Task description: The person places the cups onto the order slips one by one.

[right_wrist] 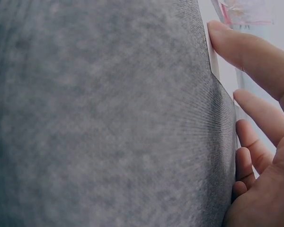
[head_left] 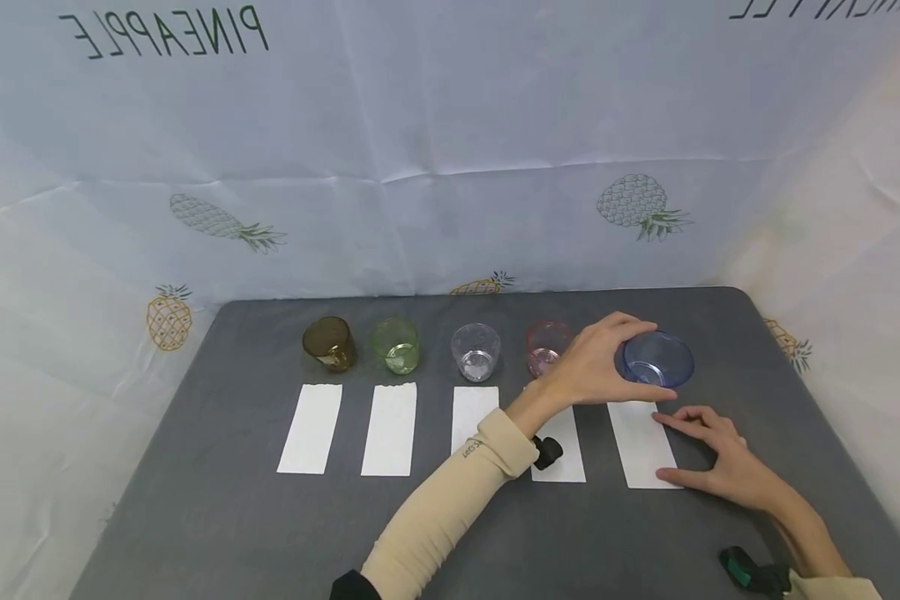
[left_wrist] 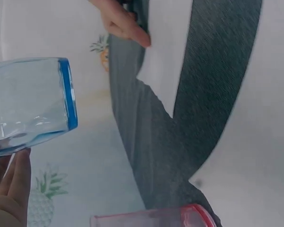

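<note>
My left hand point(head_left: 588, 362) holds a clear blue glass point(head_left: 657, 360), thumb on the near side and fingers on the far side. The glass looks larger than the others in the head view and seems raised above the table. In the left wrist view, fingers point(left_wrist: 20, 175) lie against the wall of the blue glass point(left_wrist: 33, 101). Beneath it lies the rightmost white paper strip point(head_left: 641, 446). My right hand point(head_left: 723, 458) touches that strip's right edge with a straight thumb and index finger; its other fingers bend loosely against the table.
A brown glass point(head_left: 329, 343), a green glass point(head_left: 395, 344), a colourless glass point(head_left: 476, 352) and a pink glass point(head_left: 546, 346) stand in a row on the grey table point(head_left: 217, 533). White strips, such as the leftmost strip point(head_left: 310, 429), lie before them. Pineapple-print cloth point(head_left: 420, 100) hangs behind.
</note>
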Demonstrator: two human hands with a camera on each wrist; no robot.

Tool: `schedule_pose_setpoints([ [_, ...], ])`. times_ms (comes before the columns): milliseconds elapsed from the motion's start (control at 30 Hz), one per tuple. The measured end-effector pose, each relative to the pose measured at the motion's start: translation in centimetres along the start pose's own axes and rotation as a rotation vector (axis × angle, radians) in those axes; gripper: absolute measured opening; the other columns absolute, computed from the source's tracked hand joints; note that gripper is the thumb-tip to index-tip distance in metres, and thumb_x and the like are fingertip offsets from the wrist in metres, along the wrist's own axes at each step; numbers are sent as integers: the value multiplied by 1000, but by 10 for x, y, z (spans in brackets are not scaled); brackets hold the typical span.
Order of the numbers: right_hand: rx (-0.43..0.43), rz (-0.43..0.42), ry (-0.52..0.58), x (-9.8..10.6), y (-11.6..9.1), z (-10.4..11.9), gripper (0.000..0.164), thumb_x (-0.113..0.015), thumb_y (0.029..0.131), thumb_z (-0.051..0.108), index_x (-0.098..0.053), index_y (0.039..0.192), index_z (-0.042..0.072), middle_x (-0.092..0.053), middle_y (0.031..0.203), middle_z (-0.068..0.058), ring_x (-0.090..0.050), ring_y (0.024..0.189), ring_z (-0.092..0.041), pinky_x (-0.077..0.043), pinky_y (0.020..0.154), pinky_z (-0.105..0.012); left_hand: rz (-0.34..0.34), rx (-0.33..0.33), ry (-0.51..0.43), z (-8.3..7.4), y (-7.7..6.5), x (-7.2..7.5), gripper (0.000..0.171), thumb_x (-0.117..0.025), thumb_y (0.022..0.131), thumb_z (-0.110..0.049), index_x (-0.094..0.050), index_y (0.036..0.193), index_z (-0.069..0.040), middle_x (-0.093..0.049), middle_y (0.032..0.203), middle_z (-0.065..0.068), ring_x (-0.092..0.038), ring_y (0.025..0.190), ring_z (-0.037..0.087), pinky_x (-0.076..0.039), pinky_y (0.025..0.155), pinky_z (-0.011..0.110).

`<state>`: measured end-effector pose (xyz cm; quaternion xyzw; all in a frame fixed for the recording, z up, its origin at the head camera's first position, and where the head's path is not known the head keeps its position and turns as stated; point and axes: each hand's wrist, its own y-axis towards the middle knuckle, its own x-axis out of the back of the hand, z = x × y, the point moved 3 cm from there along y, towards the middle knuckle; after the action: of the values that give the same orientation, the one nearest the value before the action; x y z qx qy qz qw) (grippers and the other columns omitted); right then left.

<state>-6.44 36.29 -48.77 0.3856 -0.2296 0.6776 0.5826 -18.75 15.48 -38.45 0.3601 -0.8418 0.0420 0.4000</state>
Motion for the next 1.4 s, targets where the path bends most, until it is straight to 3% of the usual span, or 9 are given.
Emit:
schedule_pose_setpoints([
  [167,-15,6,-2,0,0,0,80,-95,67,22,-64,139,15,-44,119,4,-22,108,7,-25,75,-51,-24,-22,-36,-7,-4,1,85,-87,76,-50,-55,148,-19,-55,144,-3,-56,127,5,-45,99,11],
  [400,-78,61,10,1,1,0,77,-93,70,24,-61,137,2,-46,131,-12,-34,117,-33,-29,83,-64,-32,-45,-55,-12,-11,-4,86,-89,75,-47,-55,148,-17,-56,141,-1,-56,124,3,-42,98,7],
  [500,-99,74,25,2,2,0,78,-93,71,24,-58,136,-3,-45,132,-14,-34,117,-38,-29,84,-66,-29,-61,-78,-13,-15,-7,87,-90,75,-43,-54,149,-16,-55,140,1,-56,123,5,-41,98,6],
  [700,-153,115,88,3,1,0,93,-90,75,23,-43,150,-3,-32,155,-29,-27,129,-53,-21,89,-81,-32,-77,-89,-15,-21,-17,86,-91,75,-40,-54,148,-14,-55,138,1,-55,122,5,-40,99,4],
  [967,-149,114,92,2,0,-1,87,-90,75,23,-46,147,0,-35,154,-31,-27,128,-54,-19,86,-85,-19,-32,-93,-11,-25,-32,84,-91,74,-44,-57,145,-17,-56,137,-2,-55,120,0,-41,96,3],
  [1200,-120,81,78,1,-1,-1,71,-92,72,22,-59,131,0,-42,145,-27,-32,123,-50,-25,85,-78,-4,-8,-88,-4,-29,-42,84,-91,74,-45,-57,145,-17,-56,135,-3,-54,117,0,-42,94,4],
  [1400,-162,110,62,0,-3,-1,68,-90,74,26,-60,130,0,-40,144,-31,-31,127,-54,-25,88,-79,8,-3,-54,0,-33,-53,83,-90,75,-47,-57,145,-16,-57,135,-1,-57,116,2,-42,94,3],
])
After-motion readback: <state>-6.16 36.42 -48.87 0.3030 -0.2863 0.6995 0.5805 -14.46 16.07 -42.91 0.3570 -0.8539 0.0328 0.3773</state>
